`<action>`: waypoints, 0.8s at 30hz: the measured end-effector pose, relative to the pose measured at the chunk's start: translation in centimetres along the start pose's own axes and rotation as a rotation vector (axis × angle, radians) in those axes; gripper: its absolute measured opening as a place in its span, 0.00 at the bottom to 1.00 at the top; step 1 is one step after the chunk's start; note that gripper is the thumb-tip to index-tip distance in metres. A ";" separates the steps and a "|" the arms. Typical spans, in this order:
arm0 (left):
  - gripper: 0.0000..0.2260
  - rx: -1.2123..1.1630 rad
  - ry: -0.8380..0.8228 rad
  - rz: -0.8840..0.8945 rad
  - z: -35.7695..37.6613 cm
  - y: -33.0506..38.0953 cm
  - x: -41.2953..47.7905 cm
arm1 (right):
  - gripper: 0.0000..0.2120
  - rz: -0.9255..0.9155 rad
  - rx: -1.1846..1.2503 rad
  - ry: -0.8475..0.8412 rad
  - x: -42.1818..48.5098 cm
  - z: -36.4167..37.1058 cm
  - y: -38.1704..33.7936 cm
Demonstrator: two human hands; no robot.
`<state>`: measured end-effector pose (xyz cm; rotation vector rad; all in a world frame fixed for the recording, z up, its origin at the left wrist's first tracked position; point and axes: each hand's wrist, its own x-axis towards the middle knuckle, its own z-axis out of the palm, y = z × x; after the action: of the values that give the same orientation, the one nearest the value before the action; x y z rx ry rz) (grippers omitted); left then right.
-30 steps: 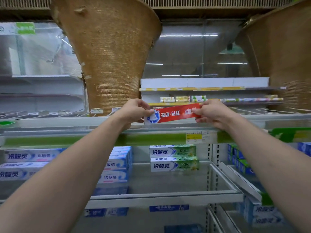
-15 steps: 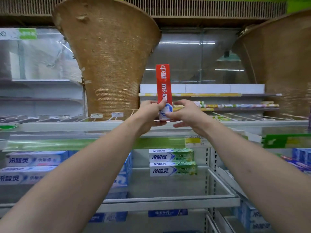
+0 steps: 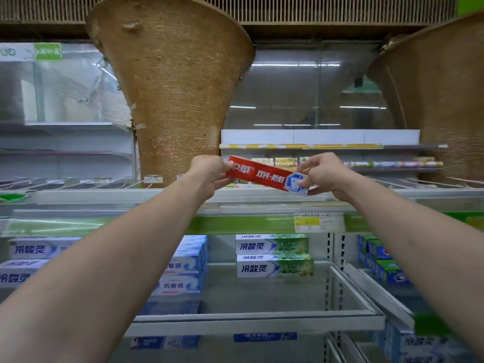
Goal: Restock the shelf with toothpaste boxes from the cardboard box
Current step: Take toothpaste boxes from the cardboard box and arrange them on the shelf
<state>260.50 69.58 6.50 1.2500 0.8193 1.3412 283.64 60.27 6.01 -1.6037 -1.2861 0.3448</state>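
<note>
A red toothpaste box [image 3: 264,175] with white lettering and a blue-white end is held lengthwise just above the top shelf [image 3: 104,196], tilted down to the right. My left hand [image 3: 208,172] grips its left end. My right hand [image 3: 323,172] pinches its right, blue-white end. Both arms reach up and forward. The cardboard box is not in view.
Two large woven cone-shaped columns [image 3: 172,82] rise behind the top shelf. The shelf below holds blue-white toothpaste boxes [image 3: 180,268] at left and green-white boxes [image 3: 272,255] in the middle. A yellow price tag [image 3: 311,222] sits on the green shelf strip. Blue boxes [image 3: 379,260] are stacked at right.
The red box stood upright half a second ago; both hands have turned it so that it lies nearly level again, now with the blue-white end on the right instead of the left.
</note>
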 end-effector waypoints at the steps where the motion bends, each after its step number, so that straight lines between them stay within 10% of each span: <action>1: 0.10 0.079 0.018 -0.014 0.0 -0.3 0.4 | 0.11 0.028 -0.028 0.026 0.6 0.2 0.3; 13: 0.22 0.689 -0.023 -0.100 2.4 -0.5 3.6 | 0.09 0.019 -0.404 0.063 5.4 2.1 -0.1; 24: 0.31 0.588 -0.163 -0.203 3.4 -0.8 6.8 | 0.12 0.139 -0.246 -0.006 7.7 2.3 0.3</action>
<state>264.80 75.75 7.98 1.6489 1.2382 0.8425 285.18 68.08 7.42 -1.9066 -1.2621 0.2848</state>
